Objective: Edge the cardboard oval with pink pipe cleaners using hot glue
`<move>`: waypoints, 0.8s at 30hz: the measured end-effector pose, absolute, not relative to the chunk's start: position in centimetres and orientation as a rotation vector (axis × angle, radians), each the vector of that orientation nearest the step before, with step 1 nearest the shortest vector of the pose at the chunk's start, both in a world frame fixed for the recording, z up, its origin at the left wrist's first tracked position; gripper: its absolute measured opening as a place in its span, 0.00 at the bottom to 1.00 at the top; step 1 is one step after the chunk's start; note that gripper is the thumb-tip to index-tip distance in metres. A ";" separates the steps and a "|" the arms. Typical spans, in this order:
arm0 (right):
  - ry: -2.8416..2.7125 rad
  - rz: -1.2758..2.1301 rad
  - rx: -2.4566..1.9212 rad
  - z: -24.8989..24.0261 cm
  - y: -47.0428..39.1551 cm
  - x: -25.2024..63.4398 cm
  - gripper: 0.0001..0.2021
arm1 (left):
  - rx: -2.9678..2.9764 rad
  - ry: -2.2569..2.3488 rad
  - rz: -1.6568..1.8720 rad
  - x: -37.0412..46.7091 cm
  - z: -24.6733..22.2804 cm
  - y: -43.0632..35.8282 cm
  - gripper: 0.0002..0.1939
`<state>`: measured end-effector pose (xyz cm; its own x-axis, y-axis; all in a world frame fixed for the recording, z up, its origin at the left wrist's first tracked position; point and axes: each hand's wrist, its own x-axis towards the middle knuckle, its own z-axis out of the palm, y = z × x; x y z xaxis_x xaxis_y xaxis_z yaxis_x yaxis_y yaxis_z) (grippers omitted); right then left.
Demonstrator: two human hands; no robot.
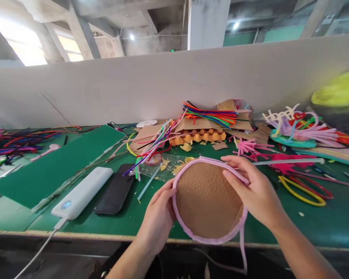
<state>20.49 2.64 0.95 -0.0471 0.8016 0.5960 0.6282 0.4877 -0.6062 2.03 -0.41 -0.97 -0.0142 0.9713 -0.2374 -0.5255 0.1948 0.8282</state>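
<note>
The left hand [158,213] and the right hand [257,190] are both gripping one cardboard disc [208,199], the left at its left edge, the right at its upper right. The disc is hovering over the counter's [267,229] front edge, its brown face tilting up toward the wearer; its round outline is giving no clear long axis. One lilac strip [212,240] is rimming it, a tail dangling from the lower right. One power bank [83,192] and one phone [115,190] are lying to the left.
</note>
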 end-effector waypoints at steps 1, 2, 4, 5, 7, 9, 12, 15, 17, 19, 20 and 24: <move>-1.749 0.238 -1.208 1.0 2.8 20.6 0.09 | 0.631 0.944 1.281 2.0 -1.0 -0.4 0.21; -1.747 0.255 -1.197 1.0 2.9 20.8 0.08 | 0.662 0.938 1.247 1.9 -1.0 -0.4 0.22; -1.747 0.287 -1.177 1.1 3.0 21.1 0.07 | 0.746 0.928 1.172 1.6 -0.9 -0.4 0.21; -1.742 0.298 -1.173 1.2 3.0 21.2 0.06 | 0.792 0.938 1.147 1.4 -0.8 -0.4 0.20; -1.733 0.316 -1.168 1.3 2.9 21.5 0.06 | 0.872 0.998 1.162 0.8 -0.6 -0.1 0.19; -1.729 0.330 -1.140 1.4 2.7 21.6 0.07 | 0.915 1.093 1.280 0.1 -0.4 0.3 0.20; -1.780 0.370 -1.058 1.6 2.2 21.5 0.06 | 0.941 1.190 1.482 -1.1 -0.4 1.2 0.14; -1.880 0.406 -0.958 1.9 1.8 21.4 0.05 | 0.972 1.191 1.583 -2.0 -0.4 1.9 0.16; -1.928 0.402 -0.914 1.9 1.7 21.4 0.04 | 1.015 1.169 1.617 -2.2 -0.4 2.1 0.20; -1.955 0.389 -0.902 2.0 1.6 21.4 0.04 | 1.061 1.146 1.619 -2.2 -0.5 2.1 0.20; -1.964 0.387 -0.899 2.0 1.6 21.4 0.04 | 1.076 1.136 1.607 -2.2 -0.5 2.0 0.18; -1.989 0.397 -0.838 2.1 1.4 21.2 0.04 | 1.126 1.097 1.550 -1.7 -0.6 1.8 0.15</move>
<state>21.17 1.39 2.09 -0.3528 0.6949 0.6266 0.4010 0.7174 -0.5697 -1.74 1.80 -0.63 -0.1800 0.9686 0.1713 -0.1604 -0.2008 0.9664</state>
